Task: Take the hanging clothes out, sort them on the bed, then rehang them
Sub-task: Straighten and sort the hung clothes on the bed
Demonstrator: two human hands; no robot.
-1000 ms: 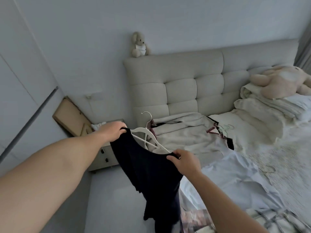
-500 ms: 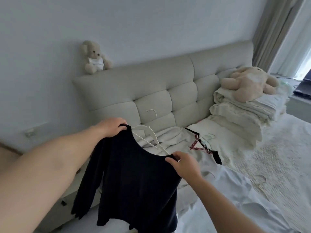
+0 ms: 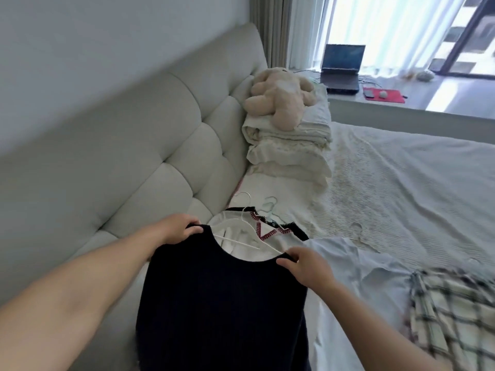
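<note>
My left hand (image 3: 180, 229) and right hand (image 3: 305, 266) each pinch a shoulder of the dark navy knit top (image 3: 222, 303) on its thin white hanger (image 3: 245, 231), above the bed (image 3: 401, 188).

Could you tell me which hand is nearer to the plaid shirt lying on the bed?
Right. The right hand grips the dark top's shoulder beside the plaid shirt; the left hand grips the far shoulder, by the headboard.

daylight from window (image 3: 388, 30), blown out | room soft, dim | edges bowed | slight motion blur
</note>
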